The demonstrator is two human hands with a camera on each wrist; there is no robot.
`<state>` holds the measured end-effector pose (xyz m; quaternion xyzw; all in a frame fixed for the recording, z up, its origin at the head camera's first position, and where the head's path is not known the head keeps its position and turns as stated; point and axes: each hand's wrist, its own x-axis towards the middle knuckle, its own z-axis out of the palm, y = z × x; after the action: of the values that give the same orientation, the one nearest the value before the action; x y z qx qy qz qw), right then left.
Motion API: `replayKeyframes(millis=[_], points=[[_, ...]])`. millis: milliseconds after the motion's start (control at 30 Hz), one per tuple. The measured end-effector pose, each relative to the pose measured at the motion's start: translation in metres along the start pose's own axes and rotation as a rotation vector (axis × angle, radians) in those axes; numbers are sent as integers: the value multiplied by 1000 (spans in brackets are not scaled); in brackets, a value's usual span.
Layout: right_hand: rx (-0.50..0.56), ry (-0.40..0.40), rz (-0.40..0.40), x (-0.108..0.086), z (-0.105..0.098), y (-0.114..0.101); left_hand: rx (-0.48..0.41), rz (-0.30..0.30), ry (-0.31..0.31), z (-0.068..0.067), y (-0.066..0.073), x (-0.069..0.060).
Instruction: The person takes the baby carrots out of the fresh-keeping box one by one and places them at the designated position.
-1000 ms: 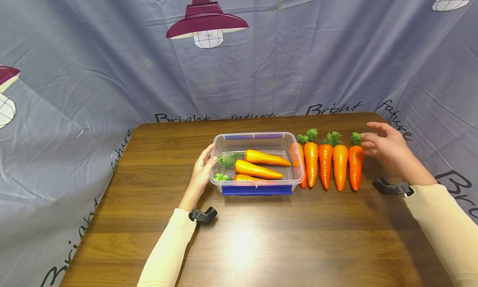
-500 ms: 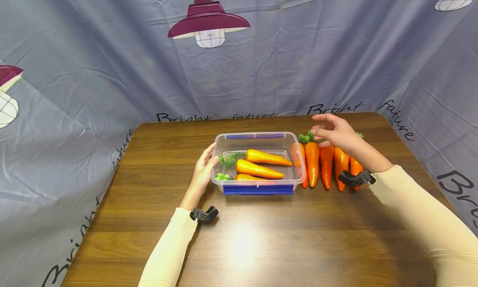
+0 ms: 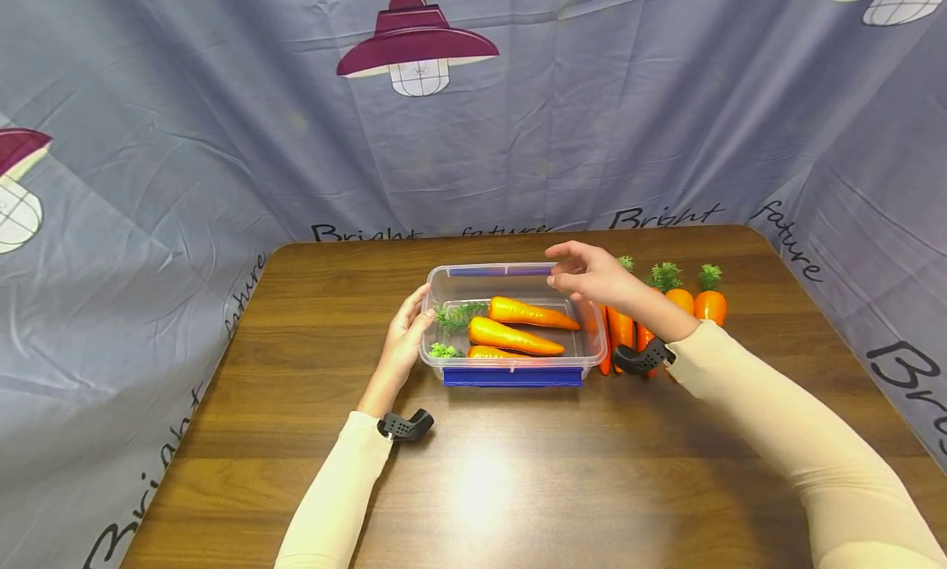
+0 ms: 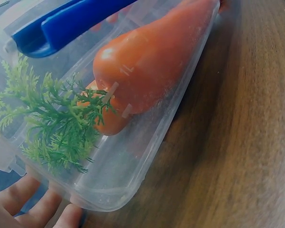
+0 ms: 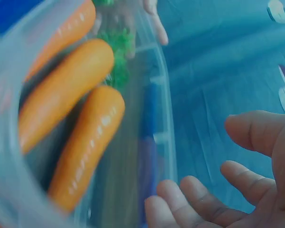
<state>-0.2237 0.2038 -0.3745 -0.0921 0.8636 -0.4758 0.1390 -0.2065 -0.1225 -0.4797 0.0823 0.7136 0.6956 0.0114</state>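
A clear plastic box (image 3: 518,361) stands on the wooden table (image 3: 562,487), with a blue clip (image 3: 513,377) at its 6 o'clock side. Inside lie three orange carrots (image 3: 514,336), their green tops (image 3: 459,316) towards 9 o'clock and their tips towards 3; the nearest is partly hidden by the rim. The left hand (image 3: 402,339) is at 9 o'clock, its fingers spread and resting against the box's end, the grip loose. The right hand (image 3: 592,277) is at the box's 1 o'clock corner, thumb and fingers apart, the grip holding nothing; whether it touches the rim I cannot tell. At 3 o'clock, just beside the box, more carrots (image 3: 620,329) lie in a row, partly covered by the right forearm.
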Motion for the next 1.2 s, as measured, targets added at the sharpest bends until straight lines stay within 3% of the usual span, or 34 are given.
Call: replayKeyframes(millis=[433,1000,1200], points=[[-101,-66,-35,16,42,-1,0,2,-8,1,-2,1],[-242,-116,7,27,67,10,-2,-10,3,1,0,0],[-291,-173,-10,31,73,11,5,-6,0,-1,1,0]])
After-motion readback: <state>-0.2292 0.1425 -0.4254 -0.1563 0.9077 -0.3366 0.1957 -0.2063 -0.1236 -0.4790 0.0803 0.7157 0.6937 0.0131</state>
